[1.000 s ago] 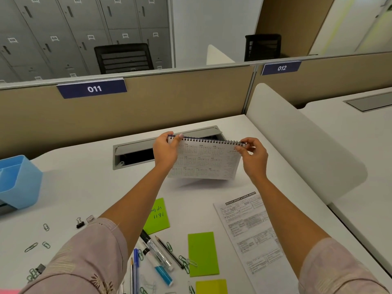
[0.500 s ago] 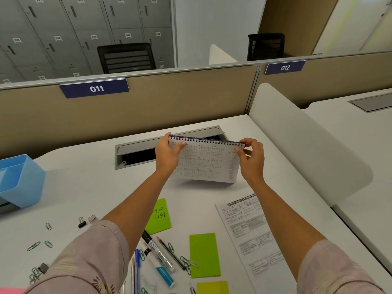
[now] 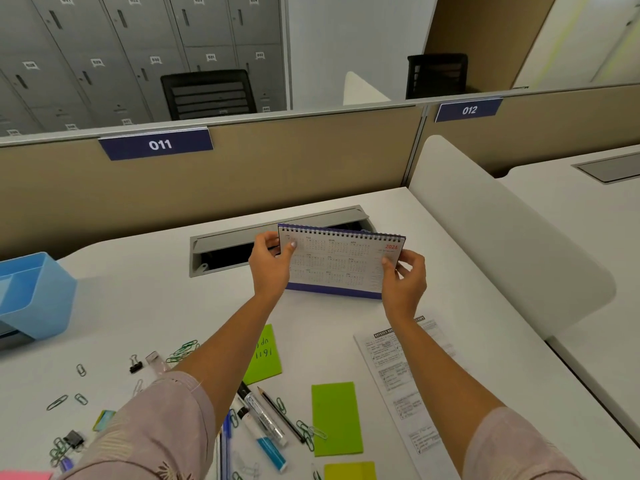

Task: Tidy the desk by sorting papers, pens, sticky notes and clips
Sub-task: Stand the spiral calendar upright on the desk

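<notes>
Both left hand (image 3: 270, 270) and right hand (image 3: 404, 284) pinch the calendar (image 3: 341, 263); cable tray (image 3: 239, 237) behind, pens (image 3: 264, 422), sticky notes (image 3: 336, 419) nearer.

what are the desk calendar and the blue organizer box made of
The desk calendar: printed paper pages, matte, on a metal-looking wire spiral, with a purple, probably card, base. The blue organizer: likely moulded plastic, smooth with a soft sheen.

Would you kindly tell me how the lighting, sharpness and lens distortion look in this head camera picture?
Head view: the wide lens bows the partition top and the desk edges; light is soft and even, with a faint shadow beside the blue organiser; the calendar reads 2026 sharply, its small dates do not resolve.
</notes>
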A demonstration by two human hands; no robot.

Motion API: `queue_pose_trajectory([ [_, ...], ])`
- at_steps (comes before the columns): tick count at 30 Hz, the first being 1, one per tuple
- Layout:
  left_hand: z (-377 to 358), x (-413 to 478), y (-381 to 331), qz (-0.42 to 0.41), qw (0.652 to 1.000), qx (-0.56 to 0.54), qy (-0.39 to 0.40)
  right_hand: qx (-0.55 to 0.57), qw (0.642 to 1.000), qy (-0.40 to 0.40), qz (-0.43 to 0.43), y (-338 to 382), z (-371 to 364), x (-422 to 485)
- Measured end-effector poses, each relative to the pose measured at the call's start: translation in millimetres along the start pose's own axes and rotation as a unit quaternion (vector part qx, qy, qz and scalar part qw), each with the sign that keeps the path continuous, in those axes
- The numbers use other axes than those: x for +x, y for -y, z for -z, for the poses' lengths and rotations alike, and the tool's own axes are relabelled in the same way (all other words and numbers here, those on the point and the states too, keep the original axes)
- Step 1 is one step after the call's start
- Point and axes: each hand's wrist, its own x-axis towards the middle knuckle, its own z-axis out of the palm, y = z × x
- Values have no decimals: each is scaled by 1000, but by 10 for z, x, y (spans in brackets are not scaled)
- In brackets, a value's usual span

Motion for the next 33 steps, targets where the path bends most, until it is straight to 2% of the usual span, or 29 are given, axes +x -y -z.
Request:
queue_pose_trajectory([
  [7, -40, -103, 139, -20, 999, -17, -44, 0, 999, -48, 7, -68, -8, -53],
  [14, 8, -91, 148, -22, 999, 6, -46, -9, 999, -51, 11, -92, 25, -9],
  [18, 39, -50, 114, -2, 1000, 12, -24, -55, 998, 1, 11, -92, 81, 68],
  [24, -48, -44, 151, 41, 997, 21, 69, -123, 987, 107, 6, -69, 198, 139],
  [33, -212, -17, 122, 25, 995, 10, 96, -151, 976, 157, 17, 5, 409, 310],
])
